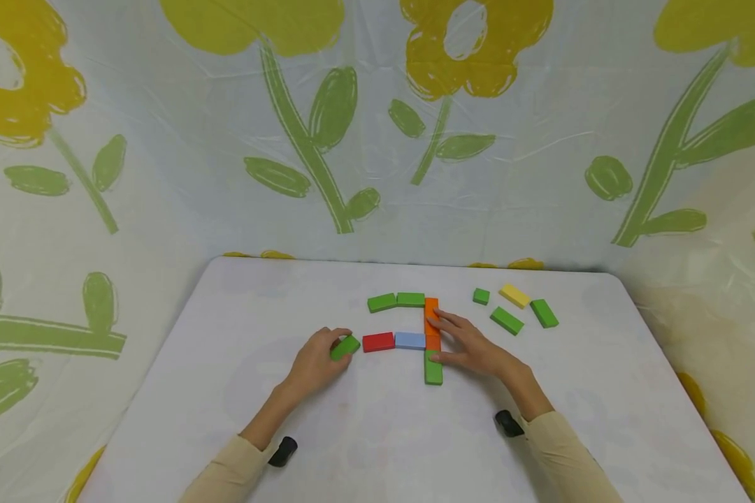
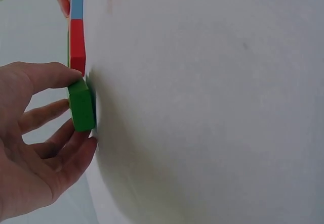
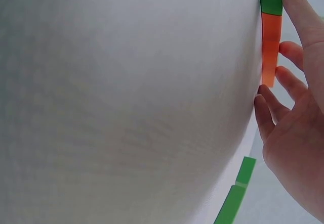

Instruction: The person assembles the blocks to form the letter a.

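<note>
My left hand [image 1: 316,358] pinches a green block [image 1: 345,348] between thumb and fingers, just left of the red block [image 1: 378,342]. In the left wrist view that green block [image 2: 82,106] is tilted, its upper end close to the red block [image 2: 77,44]. A blue block [image 1: 410,341] continues the row from the red one to a vertical column. Two orange blocks [image 1: 432,318] and a green block [image 1: 433,368] at the near end make up this column. My right hand [image 1: 476,349] rests its extended fingertips along the column's right side.
Two green blocks [image 1: 396,301] form a row from the column's far end leftward. At the back right lie a small green block [image 1: 481,296], a yellow block [image 1: 514,295] and two green blocks [image 1: 544,314]. Flowered cloth [image 1: 377,140] surrounds the white table [image 1: 365,447].
</note>
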Available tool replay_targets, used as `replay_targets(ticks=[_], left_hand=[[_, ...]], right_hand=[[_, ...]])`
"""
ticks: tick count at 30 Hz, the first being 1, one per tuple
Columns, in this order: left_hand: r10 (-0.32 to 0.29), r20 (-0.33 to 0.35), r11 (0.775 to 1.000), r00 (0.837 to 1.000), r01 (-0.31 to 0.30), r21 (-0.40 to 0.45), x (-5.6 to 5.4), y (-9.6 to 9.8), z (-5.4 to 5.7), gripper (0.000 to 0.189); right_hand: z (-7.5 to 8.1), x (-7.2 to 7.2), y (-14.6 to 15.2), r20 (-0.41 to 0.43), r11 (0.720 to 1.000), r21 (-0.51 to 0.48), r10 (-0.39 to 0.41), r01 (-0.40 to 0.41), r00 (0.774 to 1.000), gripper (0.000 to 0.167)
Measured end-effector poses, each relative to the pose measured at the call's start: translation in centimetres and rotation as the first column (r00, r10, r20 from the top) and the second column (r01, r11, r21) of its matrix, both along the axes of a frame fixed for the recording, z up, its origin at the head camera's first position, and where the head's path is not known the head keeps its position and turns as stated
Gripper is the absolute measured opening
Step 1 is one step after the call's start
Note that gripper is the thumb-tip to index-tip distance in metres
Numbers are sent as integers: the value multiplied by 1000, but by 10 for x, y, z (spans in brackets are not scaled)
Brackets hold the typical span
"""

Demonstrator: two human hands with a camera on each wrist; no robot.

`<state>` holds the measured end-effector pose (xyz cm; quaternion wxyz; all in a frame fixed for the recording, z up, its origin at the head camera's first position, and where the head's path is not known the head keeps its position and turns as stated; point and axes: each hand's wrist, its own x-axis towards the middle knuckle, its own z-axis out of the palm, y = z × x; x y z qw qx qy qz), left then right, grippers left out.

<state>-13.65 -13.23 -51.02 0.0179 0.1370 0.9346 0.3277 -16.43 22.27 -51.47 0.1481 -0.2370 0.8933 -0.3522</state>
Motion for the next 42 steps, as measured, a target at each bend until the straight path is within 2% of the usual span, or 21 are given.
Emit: replay_targets(ticks=[7, 12, 16, 22, 27, 42], left_hand=[[-15, -3, 1000, 1000, 15, 25, 1, 4, -3, 47], [-47, -30, 997, 998, 49, 53, 3, 4, -4, 41], [-67, -22, 994, 997, 69, 84, 3, 6, -2, 38], [-39, -4, 996, 999, 39, 83, 3, 10, -3, 39], [-16, -16, 994, 1000, 17, 106, 4, 12, -5, 39], [-47, -29, 990, 998, 51, 133, 7, 13, -7, 40]], right_hand=[[3, 1, -2, 6, 1000, -1, 1, -1, 1000, 80], [5, 2, -2, 1, 1000, -3, -1, 1, 1000, 79], [6, 3, -1, 4, 1000, -5, -6, 6, 1000, 79], [3, 2, -1, 2, 1000, 5, -4, 4, 1000, 80], [2, 1, -2, 3, 1000, 0, 2, -2, 1000, 80], [6, 2, -3, 10, 1000, 17, -6, 5, 1000, 80]])
